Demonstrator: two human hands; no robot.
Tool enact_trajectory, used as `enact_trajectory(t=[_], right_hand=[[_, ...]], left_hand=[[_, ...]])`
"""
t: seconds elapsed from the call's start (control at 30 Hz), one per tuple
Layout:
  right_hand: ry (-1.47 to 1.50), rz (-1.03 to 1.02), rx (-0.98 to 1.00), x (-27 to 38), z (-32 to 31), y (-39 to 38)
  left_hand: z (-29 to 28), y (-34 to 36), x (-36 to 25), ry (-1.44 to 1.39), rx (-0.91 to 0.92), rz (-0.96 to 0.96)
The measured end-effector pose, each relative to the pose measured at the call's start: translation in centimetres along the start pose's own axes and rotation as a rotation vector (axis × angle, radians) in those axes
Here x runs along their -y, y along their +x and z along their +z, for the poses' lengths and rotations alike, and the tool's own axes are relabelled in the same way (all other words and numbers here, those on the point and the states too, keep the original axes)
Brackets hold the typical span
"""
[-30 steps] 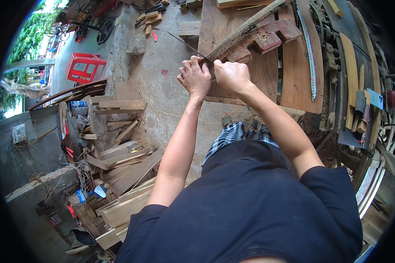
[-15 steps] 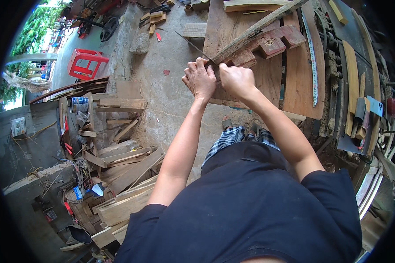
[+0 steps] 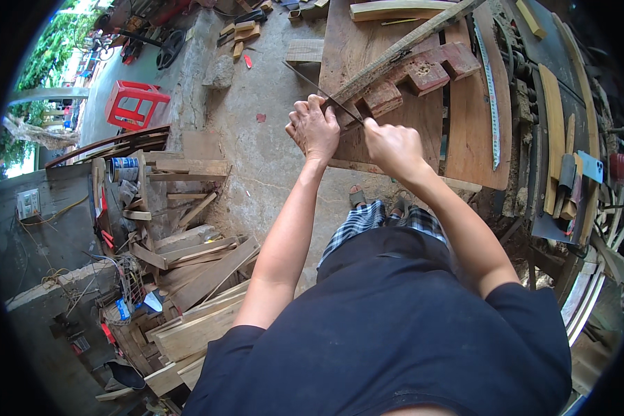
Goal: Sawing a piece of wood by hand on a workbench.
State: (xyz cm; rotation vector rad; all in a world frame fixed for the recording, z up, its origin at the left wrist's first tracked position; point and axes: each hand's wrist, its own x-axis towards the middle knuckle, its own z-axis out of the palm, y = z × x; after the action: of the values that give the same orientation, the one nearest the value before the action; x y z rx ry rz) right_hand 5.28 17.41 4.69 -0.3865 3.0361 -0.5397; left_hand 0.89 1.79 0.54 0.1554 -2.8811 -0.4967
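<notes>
My right hand is closed round the grip end of a handsaw, its grip hidden in my fist. The long, thin, dark saw blade is seen nearly edge-on and slants up to the left past the wooden strip's near end. My left hand is closed over that end, fingers bent and knuckles up, close beside the blade. The long rough wooden strip runs diagonally up to the right. It lies against a reddish notched wooden block on the wooden workbench.
A measuring tape strip lies along the bench's right side. Further right are wood pieces and a light blue phone. Scrap boards pile up at lower left; a red plastic stool stands beyond at upper left.
My right hand has drawn back toward me and to the right, pulling the saw along. More blade shows between my hands. My left hand stays nearly in place on the strip.
</notes>
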Motion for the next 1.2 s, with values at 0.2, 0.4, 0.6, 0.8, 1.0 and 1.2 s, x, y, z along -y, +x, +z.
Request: enact_trajectory(t=[0.2,0.4,0.6,0.8,1.0,1.2], right_hand=[[0.007,-0.014,-0.050,-0.1,1.4,3.1],[0.013,0.030,0.099,0.1,-0.3,-0.1],[-0.001,-0.005,-0.033,0.1,1.2,3.3],[0.019,0.018,0.076,0.1,-0.2,0.5],[0.028,-0.008,-0.045,-0.1,1.0,2.8],[0.029,-0.010,0.047,0.2,-0.5,0.7]], left_hand=[[0.0,0.3,-0.9,-0.003,-0.005,0.030],[-0.1,0.0,-0.1,0.004,0.003,-0.003],[0.0,0.2,-1.0,-0.014,0.004,0.019],[-0.2,0.1,-0.2,0.001,0.014,-0.007],[0.2,0.3,-0.9,0.004,-0.017,0.027],[0.1,0.2,0.0,0.007,-0.006,-0.007]])
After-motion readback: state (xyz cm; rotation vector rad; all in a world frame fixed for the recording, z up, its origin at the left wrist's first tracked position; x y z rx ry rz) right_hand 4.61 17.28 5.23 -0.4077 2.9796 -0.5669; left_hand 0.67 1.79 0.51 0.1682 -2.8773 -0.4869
